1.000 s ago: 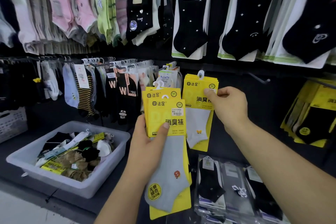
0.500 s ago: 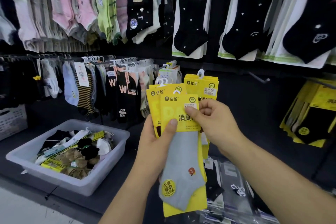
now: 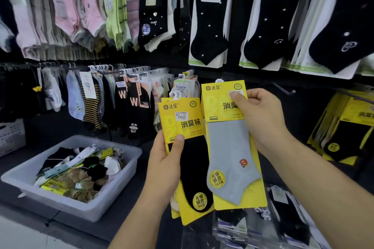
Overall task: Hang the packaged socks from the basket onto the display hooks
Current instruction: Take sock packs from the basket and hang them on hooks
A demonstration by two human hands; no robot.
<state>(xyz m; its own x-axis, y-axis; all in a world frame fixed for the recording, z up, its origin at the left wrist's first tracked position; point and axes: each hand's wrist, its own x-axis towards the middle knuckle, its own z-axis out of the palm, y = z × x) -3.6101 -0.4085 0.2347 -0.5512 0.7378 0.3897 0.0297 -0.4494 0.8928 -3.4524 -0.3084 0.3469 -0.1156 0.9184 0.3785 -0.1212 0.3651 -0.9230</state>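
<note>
Yellow-carded grey pack [image 3: 228, 147], centre of the frame, is held upright by the right hand [image 3: 261, 115], whose thumb presses the card's upper right corner while the curled fingers lie behind it. Its white hanger loop [image 3: 219, 81] shows at the top edge, in front of the dark wall panel and not on any hook. Just left of it, and partly overlapped by it, the left hand [image 3: 164, 163] grips a black pack [image 3: 192, 168] of the same yellow design, thumb across the card front and fingers behind; further yellow card edges protrude below it, so the hand holds a small stack whose count cannot be told. A bare hook [image 3: 283, 90] projects from the panel to the upper right of the right hand. The basket [image 3: 60, 204], a pale plastic tub, sits at lower left on the dark ledge, well apart from both hands, with loose socks [image 3: 81, 172] and carded packs heaped inside. Pastel socks [image 3: 66, 10] fill the upper left, black socks [image 3: 210, 26] on white cards the upper right, and a rail of striped and dark socks [image 3: 91, 107] runs across middle left. More yellow packs [image 3: 344, 127] hang at the right edge, and clear-wrapped packs [image 3: 283, 218] lie at lower right.
</note>
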